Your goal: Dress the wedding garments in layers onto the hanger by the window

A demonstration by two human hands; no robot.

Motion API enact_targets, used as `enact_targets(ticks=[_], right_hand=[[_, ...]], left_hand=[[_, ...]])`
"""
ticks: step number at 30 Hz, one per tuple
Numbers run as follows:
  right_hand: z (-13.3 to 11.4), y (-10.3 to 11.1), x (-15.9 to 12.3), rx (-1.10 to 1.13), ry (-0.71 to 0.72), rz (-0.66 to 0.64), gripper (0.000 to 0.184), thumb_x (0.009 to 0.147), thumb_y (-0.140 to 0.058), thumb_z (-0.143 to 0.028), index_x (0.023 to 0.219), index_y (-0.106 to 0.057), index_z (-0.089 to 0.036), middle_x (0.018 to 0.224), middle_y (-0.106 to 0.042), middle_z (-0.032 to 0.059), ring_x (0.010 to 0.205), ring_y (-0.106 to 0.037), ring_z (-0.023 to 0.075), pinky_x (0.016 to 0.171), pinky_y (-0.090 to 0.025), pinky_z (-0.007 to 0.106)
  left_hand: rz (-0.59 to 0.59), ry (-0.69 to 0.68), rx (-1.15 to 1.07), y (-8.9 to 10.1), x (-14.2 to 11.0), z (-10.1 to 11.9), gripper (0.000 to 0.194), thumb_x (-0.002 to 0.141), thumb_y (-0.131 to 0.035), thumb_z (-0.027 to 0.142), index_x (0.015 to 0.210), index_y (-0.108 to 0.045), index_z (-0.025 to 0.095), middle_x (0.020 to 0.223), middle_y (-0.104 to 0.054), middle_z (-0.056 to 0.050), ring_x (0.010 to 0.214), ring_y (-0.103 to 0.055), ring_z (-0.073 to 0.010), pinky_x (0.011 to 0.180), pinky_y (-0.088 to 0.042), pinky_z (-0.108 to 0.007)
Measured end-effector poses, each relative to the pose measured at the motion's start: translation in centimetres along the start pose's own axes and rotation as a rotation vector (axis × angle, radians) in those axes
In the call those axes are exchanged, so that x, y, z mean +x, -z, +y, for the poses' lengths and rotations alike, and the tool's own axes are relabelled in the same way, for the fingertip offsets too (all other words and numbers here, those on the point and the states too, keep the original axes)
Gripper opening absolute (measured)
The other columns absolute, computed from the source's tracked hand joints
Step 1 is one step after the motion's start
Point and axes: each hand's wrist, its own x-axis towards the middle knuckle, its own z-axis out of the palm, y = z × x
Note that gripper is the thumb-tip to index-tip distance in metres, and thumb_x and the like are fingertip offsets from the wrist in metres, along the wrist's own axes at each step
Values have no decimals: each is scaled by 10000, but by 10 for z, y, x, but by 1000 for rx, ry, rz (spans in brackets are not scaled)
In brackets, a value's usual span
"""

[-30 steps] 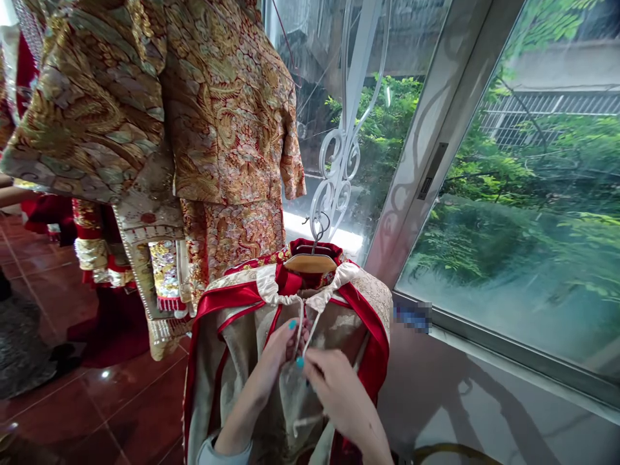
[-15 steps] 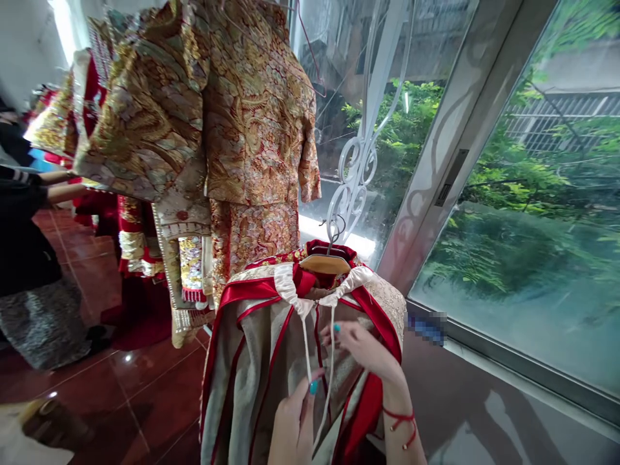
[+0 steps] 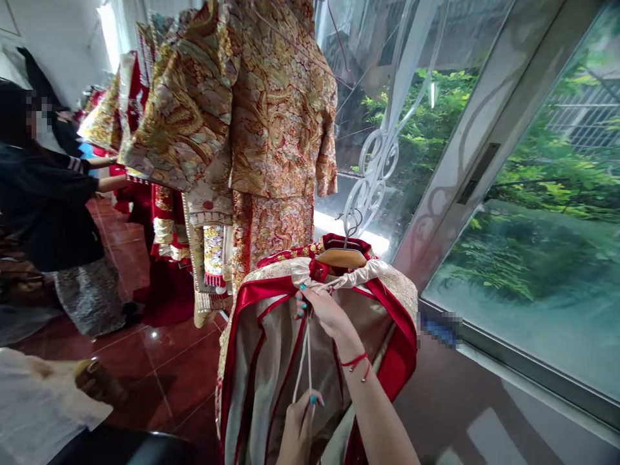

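A garment with a grey lining and red satin edging (image 3: pixel 407 345) hangs on a wooden hanger (image 3: pixel 341 258), its inside facing me. Gathered white fabric (image 3: pixel 361 274) runs along its top, and a thin white drawstring (image 3: pixel 310 352) hangs down from there in two strands. My left hand (image 3: pixel 296 423) is low in front of the lining, thumb and fingers pinched on the drawstring. Up at the gathered top, my right hand (image 3: pixel 324 311) has its fingers closed round the drawstring near the crossing strands. A red string bracelet circles the right wrist.
Gold embroidered jackets (image 3: pixel 283 116) hang behind, with more garments to the left. At far left a person in black (image 3: pixel 46 194) reaches toward them. A window frame (image 3: pixel 489 155) stands at right. White cloth (image 3: pixel 43 400) lies at lower left.
My right hand has moved left and up to the gathered top, where the strands now cross. My left hand is slightly lower on the drawstring. The view has turned left.
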Motion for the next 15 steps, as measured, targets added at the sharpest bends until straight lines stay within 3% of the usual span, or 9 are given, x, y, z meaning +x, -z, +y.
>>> enact_targets(ticks=[3, 5, 7, 9, 12, 13, 15], right_hand=[[-6, -2, -1, 152, -80, -50, 383, 896, -568, -456, 650, -401, -214, 442, -254, -142, 373, -149, 38, 377, -145, 166], [-7, -4, -6, 262, -120, -116, 378, 921, -529, -434, 653, -366, -223, 431, -214, -146, 381, -94, 48, 382, -92, 183], [-8, -5, -12, 372, -129, -146, 368, 938, -495, -376, 643, -335, -225, 432, -200, -140, 395, -73, 56, 391, -81, 192], [-8, -6, -16, 451, -122, -164, 352, 936, -475, -315, 634, -319, -224, 438, -196, -133, 406, -59, 62, 397, -77, 200], [-5, -2, -25, 479, -91, -181, 339, 908, -503, -331, 640, -323, -230, 447, -168, -132, 414, -57, 72, 401, -90, 215], [-4, 2, -29, 452, -77, -171, 346, 893, -527, -374, 645, -332, -233, 456, -164, -132, 417, -71, 74, 404, -111, 217], [-1, 17, -40, 281, -23, -99, 363, 843, -593, -471, 666, -387, -230, 484, -233, -122, 430, -163, 72, 432, -195, 218]], left_hand=[[-17, -32, 51, 20, 18, 11, 519, 867, -404, 679, 801, -619, 211, 640, -518, -1, 671, -560, -199, 682, -492, -313], [91, -107, 78, 33, 36, 31, 475, 841, -483, 642, 970, -637, 211, 911, -651, -75, 948, -627, -262, 871, -513, -375], [237, -214, 105, 39, 51, 61, 531, 816, -535, 603, 1161, -567, 201, 1156, -623, -129, 1125, -586, -292, 977, -476, -431], [317, -297, 160, 41, 55, 93, 538, 808, -559, 563, 1195, -520, 191, 1169, -606, -133, 1090, -595, -287, 948, -489, -435], [329, -359, 285, 54, 45, 128, 379, 821, -566, 514, 1043, -570, 207, 899, -631, -53, 806, -620, -224, 743, -525, -339], [372, -368, 325, 66, 43, 135, 332, 835, -550, 507, 987, -587, 214, 818, -616, -32, 723, -598, -205, 674, -510, -311], [567, -392, 413, 102, 50, 142, 310, 861, -509, 505, 937, -610, 222, 767, -601, -26, 674, -571, -199, 623, -483, -299]])
